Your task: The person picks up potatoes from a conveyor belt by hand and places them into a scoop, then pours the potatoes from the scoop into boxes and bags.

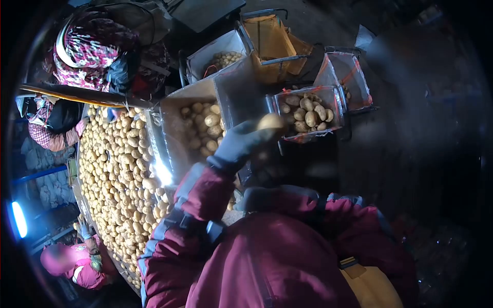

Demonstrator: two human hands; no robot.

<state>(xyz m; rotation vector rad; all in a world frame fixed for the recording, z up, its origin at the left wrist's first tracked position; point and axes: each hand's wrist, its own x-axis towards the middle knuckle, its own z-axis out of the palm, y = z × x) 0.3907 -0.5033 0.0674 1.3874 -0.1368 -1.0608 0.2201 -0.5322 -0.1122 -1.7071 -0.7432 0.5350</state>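
My left hand (237, 145), in a grey glove, reaches forward with its fingers closed around a potato (270, 121). Just beyond that potato is a lined crate (338, 105) with several larger potatoes inside. To the left of this hand, a deep bin (177, 156) also holds potatoes. My right hand (252, 199), gloved too, is low in front of my body beside the bin's near corner. Its fingers are in shadow and do not show clearly.
A wide table heaped with potatoes (115, 169) spreads along the left. People in patterned and pink clothing work around it. More crates stand ahead: a white one (197, 61) with small potatoes, a yellow one (264, 38) and a lined one (354, 69). A bar (87, 95) crosses the table's far end.
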